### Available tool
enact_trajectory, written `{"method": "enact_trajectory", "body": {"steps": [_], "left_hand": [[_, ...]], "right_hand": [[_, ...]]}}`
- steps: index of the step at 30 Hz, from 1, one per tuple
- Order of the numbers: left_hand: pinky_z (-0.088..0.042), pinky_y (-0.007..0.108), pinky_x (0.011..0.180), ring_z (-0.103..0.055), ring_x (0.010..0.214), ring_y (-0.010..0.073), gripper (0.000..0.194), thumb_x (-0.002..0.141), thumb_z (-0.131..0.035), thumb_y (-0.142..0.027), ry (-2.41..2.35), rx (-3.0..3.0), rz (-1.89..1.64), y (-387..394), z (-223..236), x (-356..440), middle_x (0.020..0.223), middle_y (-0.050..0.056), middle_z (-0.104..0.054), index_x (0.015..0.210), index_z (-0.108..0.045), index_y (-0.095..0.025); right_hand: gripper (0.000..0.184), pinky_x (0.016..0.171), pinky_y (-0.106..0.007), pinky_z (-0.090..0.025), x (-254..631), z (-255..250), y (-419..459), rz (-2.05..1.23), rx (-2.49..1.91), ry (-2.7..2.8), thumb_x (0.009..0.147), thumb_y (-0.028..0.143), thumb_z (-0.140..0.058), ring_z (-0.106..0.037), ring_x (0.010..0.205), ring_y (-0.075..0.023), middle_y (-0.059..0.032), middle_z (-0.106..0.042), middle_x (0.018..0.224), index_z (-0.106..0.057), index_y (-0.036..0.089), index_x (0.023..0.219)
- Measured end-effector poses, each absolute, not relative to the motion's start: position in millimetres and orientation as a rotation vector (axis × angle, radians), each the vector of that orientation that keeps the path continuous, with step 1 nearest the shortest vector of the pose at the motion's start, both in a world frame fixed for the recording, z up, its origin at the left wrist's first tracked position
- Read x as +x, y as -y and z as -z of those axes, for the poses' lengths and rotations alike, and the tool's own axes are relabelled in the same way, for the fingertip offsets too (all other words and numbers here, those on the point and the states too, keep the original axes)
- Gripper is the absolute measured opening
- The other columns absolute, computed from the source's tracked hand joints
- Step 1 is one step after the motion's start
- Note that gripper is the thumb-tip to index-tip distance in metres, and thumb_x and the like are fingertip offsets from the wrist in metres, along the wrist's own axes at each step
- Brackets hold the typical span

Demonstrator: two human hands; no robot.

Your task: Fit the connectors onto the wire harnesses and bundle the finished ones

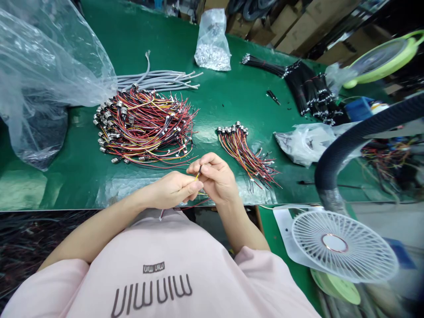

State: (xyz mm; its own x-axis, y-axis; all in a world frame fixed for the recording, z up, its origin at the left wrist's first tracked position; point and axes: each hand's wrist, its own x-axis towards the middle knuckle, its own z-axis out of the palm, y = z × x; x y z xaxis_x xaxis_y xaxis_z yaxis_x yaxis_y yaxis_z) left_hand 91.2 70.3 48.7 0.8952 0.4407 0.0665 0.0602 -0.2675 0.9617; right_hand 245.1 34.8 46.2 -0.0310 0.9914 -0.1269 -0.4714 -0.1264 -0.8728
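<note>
Close to the table's front edge, my left hand (pixel 175 187) is closed on a wire harness, its thumb and fingers pinching the wires. A short yellow stretch of the harness (pixel 197 176) shows between my hands. My right hand (pixel 218 179) is closed too, fingertips around a small black piece (pixel 200 169), perhaps a sleeve, at the upper end of that stretch. Red and yellow wires trail below my hands, and a small white plug (pixel 161 216) hangs by my shirt. Ahead to the left lies a large heap of wire harnesses (pixel 149 126) with round metal connectors. A smaller bundle of harnesses (pixel 245 152) is right of my right hand.
Grey cables (pixel 159 80) lie behind the heap. Plastic bags stand at left (pixel 43 79) and back (pixel 213 42). Black cables (pixel 304 86) and another bag (pixel 311 141) are on the right. A black flexible hose (pixel 334 150) and white fan (pixel 344 245) occupy the near right.
</note>
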Motion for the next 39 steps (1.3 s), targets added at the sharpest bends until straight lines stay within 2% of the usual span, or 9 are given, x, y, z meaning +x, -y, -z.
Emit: {"method": "enact_trajectory", "body": {"steps": [15, 23, 28, 33, 36, 39], "left_hand": [[-0.040, 0.021, 0.052, -0.050, 0.051, 0.0100, 0.056, 0.097, -0.029, -0.052, -0.505, 1.712, -0.434, -67.4, -43.4, 92.5, 0.053, 0.000, -0.053, 0.060, -0.053, -0.016], [-0.038, 0.020, 0.049, -0.047, 0.048, 0.0091, 0.050, 0.096, -0.032, -0.047, -0.580, 1.648, -0.425, -67.8, -41.5, 93.3, 0.052, -0.002, -0.051, 0.061, -0.051, -0.017], [-0.038, 0.020, 0.050, -0.047, 0.049, 0.0089, 0.047, 0.096, -0.033, -0.042, -0.614, 1.676, -0.477, -66.5, -40.5, 94.9, 0.052, -0.003, -0.049, 0.061, -0.050, -0.017], [-0.037, 0.019, 0.049, -0.046, 0.048, 0.0082, 0.047, 0.096, -0.034, -0.043, -0.650, 1.660, -0.498, -66.5, -38.2, 96.3, 0.051, -0.003, -0.049, 0.062, -0.052, -0.016], [-0.039, 0.018, 0.047, -0.048, 0.048, 0.0077, 0.044, 0.094, -0.042, -0.047, -0.604, 1.512, -0.501, -69.2, -35.5, 96.3, 0.054, -0.002, -0.053, 0.068, -0.057, -0.015], [-0.047, 0.019, 0.052, -0.056, 0.053, 0.0086, 0.038, 0.086, -0.058, -0.050, -0.531, 1.271, -0.488, -73.1, -32.8, 96.1, 0.064, 0.001, -0.063, 0.082, -0.064, -0.013]], "right_hand": [[0.019, 0.073, -0.025, -0.054, 240.7, -46.6, -32.6, -1.418, -0.931, 0.723, 0.066, 0.029, -0.081, -0.066, 0.072, -0.0117, 0.0029, -0.069, 0.071, -0.067, 0.023, 0.078], [0.011, 0.073, -0.024, -0.052, 242.0, -48.0, -32.4, -1.227, -1.030, 0.846, 0.067, 0.021, -0.077, -0.066, 0.071, -0.0112, 0.0016, -0.072, 0.073, -0.071, 0.021, 0.076], [0.012, 0.069, -0.025, -0.053, 242.5, -44.8, -33.1, -1.307, -1.000, 0.797, 0.067, 0.023, -0.078, -0.066, 0.069, -0.0122, 0.0017, -0.071, 0.071, -0.069, 0.021, 0.075], [0.011, 0.071, -0.023, -0.053, 241.5, -38.3, -32.2, -1.150, -1.078, 0.895, 0.071, 0.021, -0.076, -0.065, 0.071, -0.0107, 0.0012, -0.071, 0.076, -0.069, 0.021, 0.080], [0.014, 0.069, -0.021, -0.052, 244.8, -35.8, -33.4, -1.190, -1.032, 0.909, 0.073, 0.020, -0.076, -0.065, 0.069, -0.0092, 0.0022, -0.071, 0.075, -0.069, 0.021, 0.084], [0.018, 0.070, -0.020, -0.052, 249.4, -35.3, -35.7, -1.185, -1.004, 0.902, 0.073, 0.017, -0.075, -0.065, 0.070, -0.0084, 0.0029, -0.071, 0.076, -0.068, 0.022, 0.089]]}}
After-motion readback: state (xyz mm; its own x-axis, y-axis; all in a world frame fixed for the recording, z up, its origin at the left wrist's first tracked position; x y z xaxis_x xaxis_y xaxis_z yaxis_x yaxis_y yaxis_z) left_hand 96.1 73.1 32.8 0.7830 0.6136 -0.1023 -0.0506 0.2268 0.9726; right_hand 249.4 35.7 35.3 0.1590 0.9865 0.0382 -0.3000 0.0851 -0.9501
